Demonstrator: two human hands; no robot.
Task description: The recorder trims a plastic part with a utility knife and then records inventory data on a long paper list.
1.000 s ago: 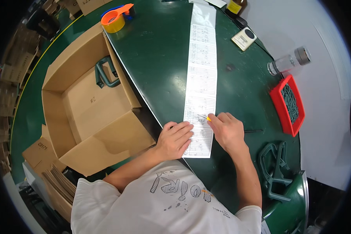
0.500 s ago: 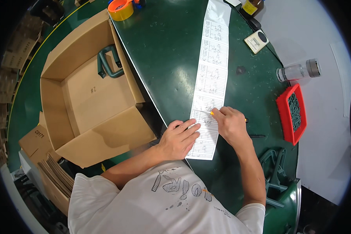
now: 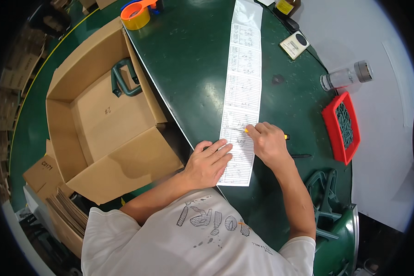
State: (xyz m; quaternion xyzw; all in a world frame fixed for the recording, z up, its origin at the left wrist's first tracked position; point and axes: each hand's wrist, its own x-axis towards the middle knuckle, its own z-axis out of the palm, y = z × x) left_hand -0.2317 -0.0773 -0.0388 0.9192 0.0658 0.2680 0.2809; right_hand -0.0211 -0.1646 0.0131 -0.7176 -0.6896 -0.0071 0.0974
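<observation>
A long strip of white printed sheets lies lengthwise on the green table. My left hand rests flat on the strip's left edge near its lower end, fingers stretched and slightly apart. My right hand is closed round a utility knife with a yellow and black handle. Most of the handle is hidden in the fist. The knife's thin metal end points left across the strip, just above my left fingertips. Whether it has cut into the paper, I cannot tell.
An open cardboard box with a green handle-shaped part stands at left. A tape dispenser sits at the far edge. To the right are a red tray of screws, a glass bottle, a black pen and green frames.
My right hand has turned slightly on the strip, and more of the knife's rear end shows beyond the fist. My left hand stays on the paper. The whole view has shifted a little.
</observation>
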